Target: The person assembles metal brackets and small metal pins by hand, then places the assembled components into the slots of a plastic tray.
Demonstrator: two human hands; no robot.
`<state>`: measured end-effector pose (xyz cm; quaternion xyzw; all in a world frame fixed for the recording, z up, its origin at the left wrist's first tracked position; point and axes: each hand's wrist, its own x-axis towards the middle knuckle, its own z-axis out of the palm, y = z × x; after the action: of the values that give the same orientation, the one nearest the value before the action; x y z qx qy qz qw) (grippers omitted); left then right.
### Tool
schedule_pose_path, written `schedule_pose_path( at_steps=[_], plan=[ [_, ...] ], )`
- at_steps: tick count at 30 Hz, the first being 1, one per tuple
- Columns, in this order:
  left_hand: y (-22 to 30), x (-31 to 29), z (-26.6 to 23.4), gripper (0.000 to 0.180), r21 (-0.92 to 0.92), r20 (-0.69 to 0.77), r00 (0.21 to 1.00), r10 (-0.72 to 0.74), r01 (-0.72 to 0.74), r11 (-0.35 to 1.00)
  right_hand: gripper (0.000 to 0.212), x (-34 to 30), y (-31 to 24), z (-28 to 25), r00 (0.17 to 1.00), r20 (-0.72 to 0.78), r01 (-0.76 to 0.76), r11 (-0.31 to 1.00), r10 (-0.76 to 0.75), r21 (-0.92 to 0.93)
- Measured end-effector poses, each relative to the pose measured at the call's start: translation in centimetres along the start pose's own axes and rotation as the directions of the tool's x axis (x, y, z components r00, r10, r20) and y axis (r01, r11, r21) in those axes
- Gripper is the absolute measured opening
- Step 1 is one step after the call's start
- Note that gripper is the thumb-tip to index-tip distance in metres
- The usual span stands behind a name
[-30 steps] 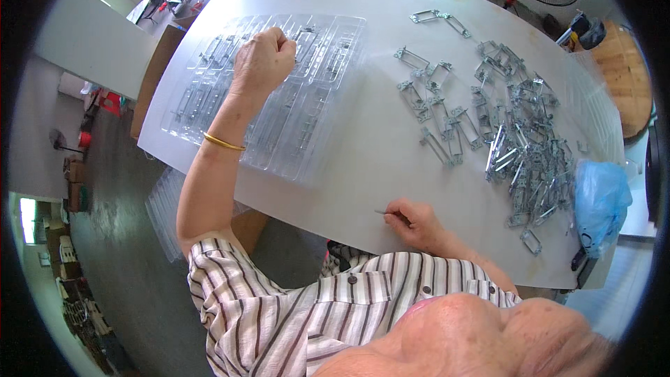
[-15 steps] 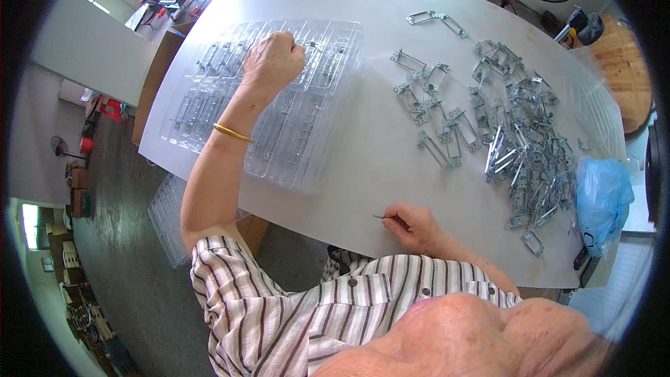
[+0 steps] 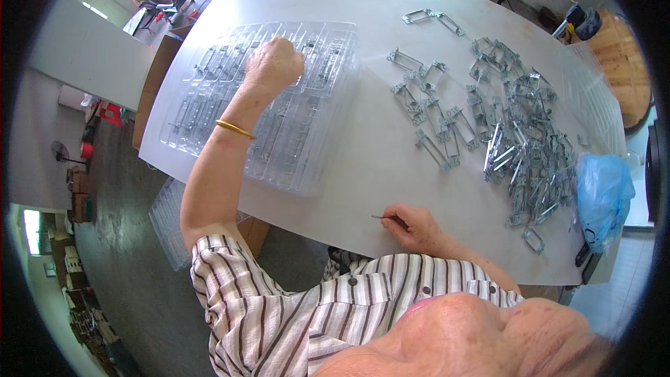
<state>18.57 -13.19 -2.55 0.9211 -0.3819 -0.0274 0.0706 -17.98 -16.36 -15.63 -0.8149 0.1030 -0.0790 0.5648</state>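
My left hand [image 3: 273, 68] is closed in a loose fist over the far part of a clear plastic tray [image 3: 333, 115]. Its fingertips point down and away, so whatever they hold is hidden. Rows of small metal brackets [image 3: 296, 129] lie in the tray's compartments. By the near table edge, my right hand [image 3: 414, 230] is closed on a thin grey metal rod [image 3: 377, 217], whose tip sticks out to the left; its kind is too small to tell.
A large heap of metal brackets [image 3: 534, 139] covers the table's right side, with several loose ones [image 3: 447, 122] left of it. Beside the heap are a blue plastic bag [image 3: 604, 199] and clear empty trays [image 3: 593, 98]. Another clear tray [image 3: 167, 220] sits below the table's left edge.
My left hand has come very slightly nearer to me, still closed over the tray. The right hand and its rod have stayed in place. The view has shifted a little.
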Motion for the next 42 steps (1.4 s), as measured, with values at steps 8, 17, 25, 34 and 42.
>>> schedule_pose_path(
  at_steps=[8, 17, 25, 34, 42],
  plan=[
    [-1.1, -0.9, -0.5, 0.036, -0.002, -0.107, 0.994, 0.034, -0.034, 0.999, 0.01, -0.3, 0.3, 0.5, 1.0, -0.011, 0.017, 0.999, -0.017, 0.028],
    [3.6, -9.9, -4.0, 0.013, 0.02, -0.458, 0.852, 0.253, -0.275, 0.961, 0.01, -0.7, 0.5, -0.1, 0.996, -0.028, -0.087, 0.993, 0.09, 0.086],
    [11.0, -20.0, 1.1, 0.011, -0.315, -0.423, 0.729, 0.538, -0.675, 0.668, 0.009, -0.9, 2.1, -0.4, 1.0, 0.019, 0.018, 0.962, -0.024, 0.272],
    [12.6, -14.0, 13.1, 0.012, -0.409, -0.31, 0.81, 0.497, -0.586, 0.7, 0.01, -1.1, 2.5, -0.9, 0.979, 0.101, 0.153, 0.962, -0.18, 0.227],
    [14.3, -11.7, 15.9, 0.021, -0.179, -0.275, 0.635, 0.722, -0.771, 0.611, 0.008, -1.1, 3.0, -0.6, 0.972, 0.095, 0.184, 0.951, -0.213, 0.249]
  ],
)
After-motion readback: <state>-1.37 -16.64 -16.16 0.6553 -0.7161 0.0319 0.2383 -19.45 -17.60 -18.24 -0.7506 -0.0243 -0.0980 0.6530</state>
